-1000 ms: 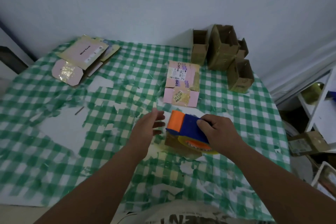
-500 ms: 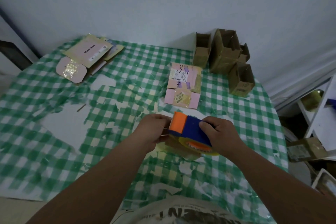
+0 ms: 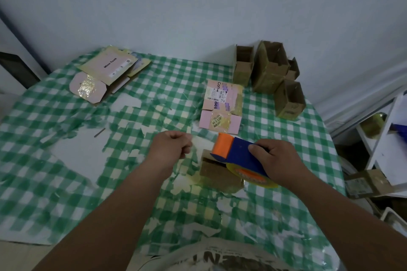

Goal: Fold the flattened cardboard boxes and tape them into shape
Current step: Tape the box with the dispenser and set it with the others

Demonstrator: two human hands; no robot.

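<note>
A small brown cardboard box [image 3: 217, 172] sits on the green checked tablecloth [image 3: 55, 182] in front of me. My right hand [image 3: 278, 161] grips a blue and orange tape dispenser [image 3: 234, 149] just above that box. To its left, my left hand [image 3: 172, 147] has its fingers curled and pinches what looks like the end of the clear tape, faintly visible stretching toward the dispenser. A flattened pink box [image 3: 222, 103] with labels lies just beyond.
Several folded brown boxes [image 3: 271, 68] stand at the back right against the wall. More flattened boxes [image 3: 108, 75] lie at the back left. A white shelf [image 3: 387, 138] and another box [image 3: 363, 183] are past the table's right edge.
My left hand reached to the dispenser's orange front, closed its fingers there, then drew away to the left. The right hand kept the dispenser over the small box.
</note>
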